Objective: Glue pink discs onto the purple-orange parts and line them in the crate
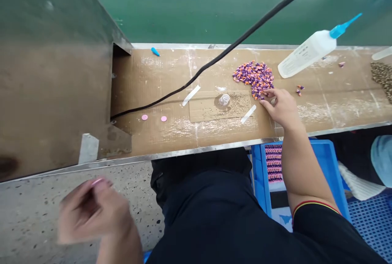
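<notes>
My left hand (94, 211), blurred by motion, is low on the left, off the bench and above the floor. Its thumb and forefinger pinch a pink disc (98, 181), seen nearly edge-on. My right hand (283, 109) reaches to the lower edge of a pile of small purple-and-orange pieces (255, 76). Thumb and forefinger close on a piece there, though the fingertips partly hide it. Left of that hand, a small clear, crinkled lump (224, 100) sits on a damp-looking cardboard piece (202, 111). Two more pink discs (163, 118) lie flat farther left.
A white bottle (308, 54) with a blue nozzle leans at the back right. A black cable (202, 70) crosses the cardboard-covered bench (162, 139). A metal housing (55, 76) stands left. Below the bench, a blue crate (260, 182) holds rows of purple-and-pink pieces.
</notes>
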A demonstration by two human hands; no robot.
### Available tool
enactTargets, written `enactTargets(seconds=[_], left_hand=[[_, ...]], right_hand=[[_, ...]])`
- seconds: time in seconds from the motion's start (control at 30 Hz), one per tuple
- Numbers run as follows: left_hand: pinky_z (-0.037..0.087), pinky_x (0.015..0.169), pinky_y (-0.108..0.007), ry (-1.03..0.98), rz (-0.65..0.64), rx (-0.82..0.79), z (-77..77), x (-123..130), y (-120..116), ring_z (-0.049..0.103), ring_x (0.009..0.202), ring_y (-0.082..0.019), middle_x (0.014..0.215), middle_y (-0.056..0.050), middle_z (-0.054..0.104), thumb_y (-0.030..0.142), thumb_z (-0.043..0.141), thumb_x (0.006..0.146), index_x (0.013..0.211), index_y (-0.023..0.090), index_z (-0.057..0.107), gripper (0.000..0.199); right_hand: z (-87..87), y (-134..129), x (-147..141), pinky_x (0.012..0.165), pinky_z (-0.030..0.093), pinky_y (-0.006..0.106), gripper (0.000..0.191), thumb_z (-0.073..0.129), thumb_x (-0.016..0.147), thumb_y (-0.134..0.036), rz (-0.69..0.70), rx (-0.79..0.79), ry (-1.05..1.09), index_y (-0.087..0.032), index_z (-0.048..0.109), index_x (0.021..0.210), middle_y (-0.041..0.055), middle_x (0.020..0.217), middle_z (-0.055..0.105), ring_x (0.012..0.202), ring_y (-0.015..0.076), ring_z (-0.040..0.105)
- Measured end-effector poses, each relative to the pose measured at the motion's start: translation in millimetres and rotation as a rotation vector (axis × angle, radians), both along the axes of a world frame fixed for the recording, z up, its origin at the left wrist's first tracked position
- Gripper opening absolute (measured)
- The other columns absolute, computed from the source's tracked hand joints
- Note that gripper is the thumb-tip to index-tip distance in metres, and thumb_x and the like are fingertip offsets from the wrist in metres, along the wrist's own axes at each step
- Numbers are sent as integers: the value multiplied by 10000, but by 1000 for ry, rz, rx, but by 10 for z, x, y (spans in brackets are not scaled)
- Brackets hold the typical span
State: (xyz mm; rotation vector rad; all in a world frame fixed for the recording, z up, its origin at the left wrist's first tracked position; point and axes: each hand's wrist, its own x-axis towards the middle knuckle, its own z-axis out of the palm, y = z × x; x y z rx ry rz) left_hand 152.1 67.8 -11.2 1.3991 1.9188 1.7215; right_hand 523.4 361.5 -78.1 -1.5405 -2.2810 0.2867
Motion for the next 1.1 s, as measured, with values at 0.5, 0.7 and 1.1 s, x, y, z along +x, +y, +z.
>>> enactTargets(seconds=[0.5, 0.7, 1.1], left_hand=[[655, 709, -276, -304, -126, 124, -843, 761, 822, 761, 808, -153, 937, -62, 797, 370, 719, 1057, 1069, 223, 837, 189], [638, 713, -276, -489, -154, 96, -959, 791, 899, 722, 825, -140, 1003, -74, 781, 398, 756, 1043, 1180, 252, 867, 228], [644, 746, -266, -461, -143, 138, -978, 786, 848, 741, 848, -137, 1026, -76, 790, 341, 736, 1058, 1180, 250, 866, 201]], right_hand=[[42, -224, -183, 906, 596, 484, 206, 576, 993, -439, -141, 38, 127, -258, 671, 972, 121, 999, 780, 900, 307, 717], [234, -415, -696, 699, 552, 360, 414, 596, 1037, -637, -47, -59, 340, -259, 694, 902, 32, 747, 707, 668, 225, 677], [512, -295, -1107, 662, 546, 335, 261, 694, 954, -454, 289, -249, 340, -224, 812, 989, 42, 839, 787, 678, 180, 677]])
